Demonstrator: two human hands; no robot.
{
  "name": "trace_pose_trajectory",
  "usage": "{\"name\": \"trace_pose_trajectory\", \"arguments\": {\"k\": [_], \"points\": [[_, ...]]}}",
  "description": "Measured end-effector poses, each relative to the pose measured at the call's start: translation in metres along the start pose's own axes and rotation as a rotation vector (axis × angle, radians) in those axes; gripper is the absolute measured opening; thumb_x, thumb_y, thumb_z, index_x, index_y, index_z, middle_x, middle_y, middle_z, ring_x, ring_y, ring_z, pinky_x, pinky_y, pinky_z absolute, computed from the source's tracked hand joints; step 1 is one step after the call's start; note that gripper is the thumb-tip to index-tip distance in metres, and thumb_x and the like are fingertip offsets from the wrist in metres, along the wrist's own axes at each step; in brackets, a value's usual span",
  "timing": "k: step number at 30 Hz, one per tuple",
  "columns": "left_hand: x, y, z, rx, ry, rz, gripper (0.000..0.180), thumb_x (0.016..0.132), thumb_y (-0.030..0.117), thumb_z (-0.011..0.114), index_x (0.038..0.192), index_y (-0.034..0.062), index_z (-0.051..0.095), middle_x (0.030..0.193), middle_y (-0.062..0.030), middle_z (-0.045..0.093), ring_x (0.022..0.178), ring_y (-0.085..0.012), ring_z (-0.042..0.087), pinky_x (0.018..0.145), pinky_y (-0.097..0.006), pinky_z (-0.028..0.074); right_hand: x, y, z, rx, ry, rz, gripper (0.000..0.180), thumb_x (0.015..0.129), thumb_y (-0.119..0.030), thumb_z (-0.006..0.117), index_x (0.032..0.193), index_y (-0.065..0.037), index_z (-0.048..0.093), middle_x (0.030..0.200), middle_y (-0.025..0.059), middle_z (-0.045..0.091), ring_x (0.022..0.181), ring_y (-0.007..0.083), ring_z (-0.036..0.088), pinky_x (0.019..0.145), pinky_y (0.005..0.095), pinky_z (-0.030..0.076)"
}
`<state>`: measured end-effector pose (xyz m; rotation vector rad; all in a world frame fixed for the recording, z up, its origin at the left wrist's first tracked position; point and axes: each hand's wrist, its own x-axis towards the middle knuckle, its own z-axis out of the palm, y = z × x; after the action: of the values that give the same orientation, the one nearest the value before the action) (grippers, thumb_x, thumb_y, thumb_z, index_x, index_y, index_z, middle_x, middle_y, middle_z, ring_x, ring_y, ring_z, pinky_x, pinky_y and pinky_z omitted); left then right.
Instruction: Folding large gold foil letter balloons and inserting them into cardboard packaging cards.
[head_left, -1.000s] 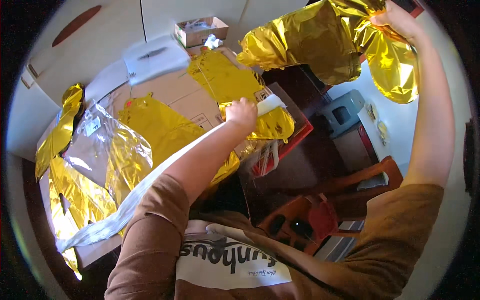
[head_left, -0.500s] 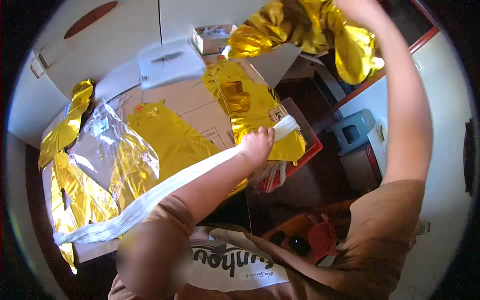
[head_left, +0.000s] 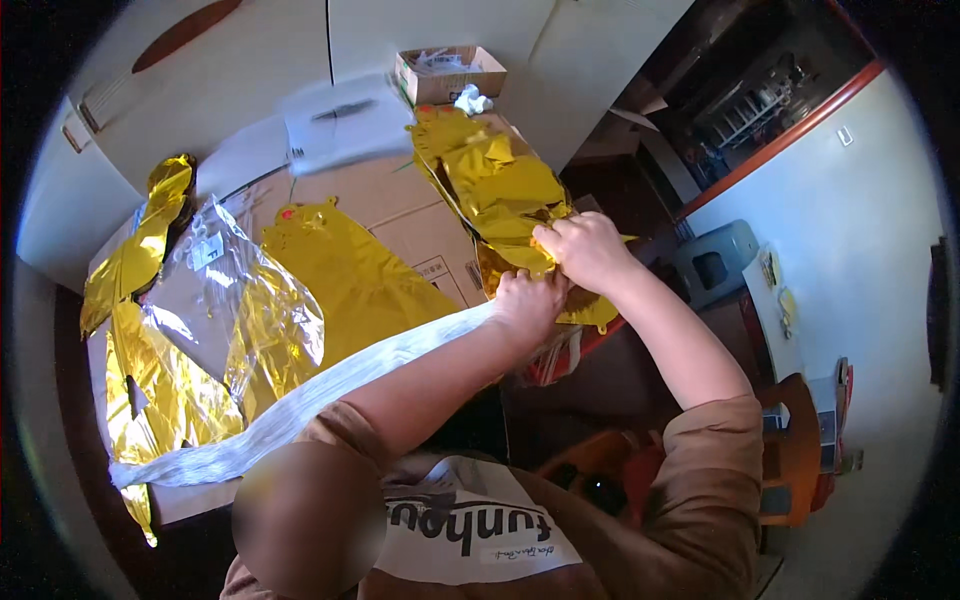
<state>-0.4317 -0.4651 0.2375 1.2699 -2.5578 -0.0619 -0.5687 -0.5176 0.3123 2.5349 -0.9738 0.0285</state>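
Note:
A long bundle of white strands [head_left: 370, 358] runs diagonally across the front of the table. My left hand [head_left: 530, 305] is closed around its right end. Just beyond, my right hand [head_left: 592, 250] pinches the near edge of a flat gold foil balloon [head_left: 505, 180], which lies creased over another gold foil sheet at the table's right side. The two hands almost touch, and the right fingertips are partly hidden in the foil folds. Left of them lies a second flat gold foil balloon [head_left: 350, 270].
Crumpled gold foil [head_left: 150, 250] and a clear plastic bag [head_left: 215, 260] cover the table's left side. At the back stand a small open carton [head_left: 450, 75] and a white tissue wad [head_left: 472, 100]. A grey-blue litter-box-like bin [head_left: 720, 262] and wooden chair [head_left: 790, 440] are off to the right.
My right hand has come down from the upper right to beside my left hand. The gold foil it held up now lies over the sheet on the table. My left hand has barely moved.

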Motion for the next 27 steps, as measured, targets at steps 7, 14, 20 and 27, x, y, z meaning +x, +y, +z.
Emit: {"name": "trace_pose_trajectory", "arguments": {"k": [7, 14, 20, 27], "points": [[-0.012, 0.01, -0.003, -0.019, 0.017, -0.021, 0.026, 0.09, 0.019, 0.058, 0.114, 0.0092, 0.058, 0.094, -0.0091, 0.061, 0.083, -0.0272, 0.069, 0.071, -0.044, 0.054, 0.001, -0.005, -0.003, 0.106, -0.129, 0.0, 0.015, 0.082, -0.018, 0.062, 0.091, -0.01, 0.071, 0.084, 0.0083, 0.071, 0.081, 0.0264, 0.072, 0.071, 0.04, 0.055], [-0.02, 0.016, -0.016, -0.074, -0.038, -0.035, 0.033, 0.087, 0.014, 0.06, 0.119, 0.0092, 0.054, 0.098, -0.0103, 0.06, 0.088, -0.029, 0.069, 0.075, -0.045, 0.054, 0.008, -0.006, -0.002, 0.128, -0.297, 0.044, 0.017, 0.08, -0.019, 0.065, 0.092, -0.009, 0.071, 0.087, 0.0104, 0.072, 0.085, 0.029, 0.071, 0.075, 0.0414, 0.055], [-0.03, 0.013, -0.013, 0.019, 0.115, 0.095, 0.054, 0.086, 0.014, 0.059, 0.139, 0.0133, 0.047, 0.1, -0.0096, 0.058, 0.085, -0.0262, 0.067, 0.074, -0.044, 0.054, 0.01, 0.014, -0.03, 0.676, -0.646, 0.286, 0.065, 0.074, -0.017, 0.071, 0.135, -0.002, 0.056, 0.123, 0.0234, 0.065, 0.108, 0.0339, 0.066, 0.094, 0.04, 0.052], [-0.032, 0.009, -0.019, 0.02, 0.112, 0.07, 0.077, 0.084, 0.011, 0.059, 0.155, 0.0102, 0.029, 0.102, -0.0115, 0.056, 0.076, -0.0253, 0.068, 0.066, -0.039, 0.056, -0.048, 0.028, -0.053, 0.814, -0.478, 0.665, 0.037, 0.086, -0.021, 0.07, 0.113, 0.003, 0.066, 0.108, 0.0209, 0.07, 0.091, 0.0235, 0.071, 0.079, 0.0347, 0.057]]}}
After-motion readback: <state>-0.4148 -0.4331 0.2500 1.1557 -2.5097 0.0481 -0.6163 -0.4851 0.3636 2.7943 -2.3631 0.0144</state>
